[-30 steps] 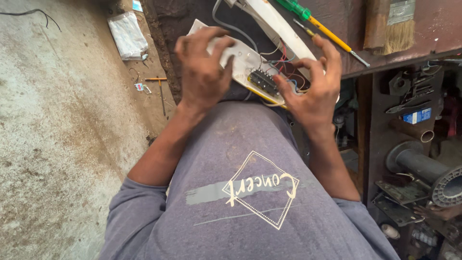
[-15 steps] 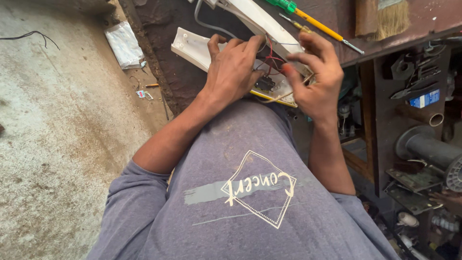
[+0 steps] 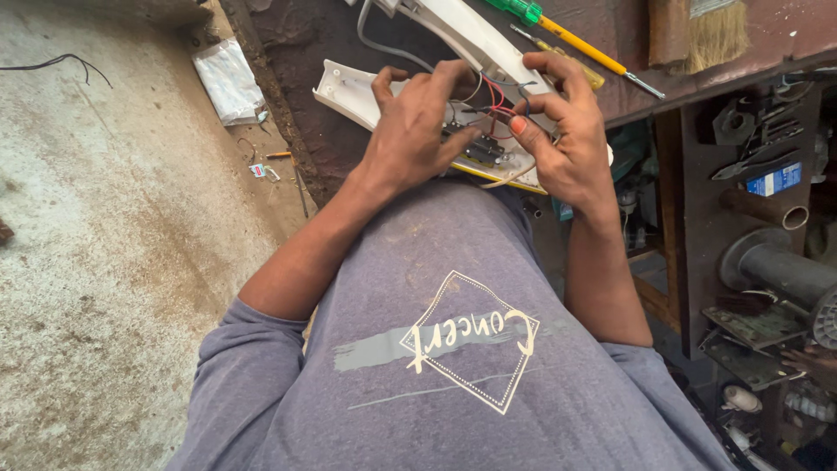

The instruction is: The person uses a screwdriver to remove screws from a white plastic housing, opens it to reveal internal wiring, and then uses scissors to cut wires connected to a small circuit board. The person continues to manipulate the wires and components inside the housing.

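Head view: white casing [image 3: 349, 92] lies under left hand [image 3: 414, 131], right hand [image 3: 567, 139].

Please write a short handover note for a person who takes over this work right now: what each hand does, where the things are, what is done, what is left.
Left hand: rests on the opened white casing, fingers bent over the small circuit board.
Right hand: pinches the red and black wires above the board.
The casing lies on the brown workbench, at its near edge. A green-handled screwdriver and a brush lie behind it.
Done: casing is open, board and wires exposed.
Left: wires look loose; casing not closed.
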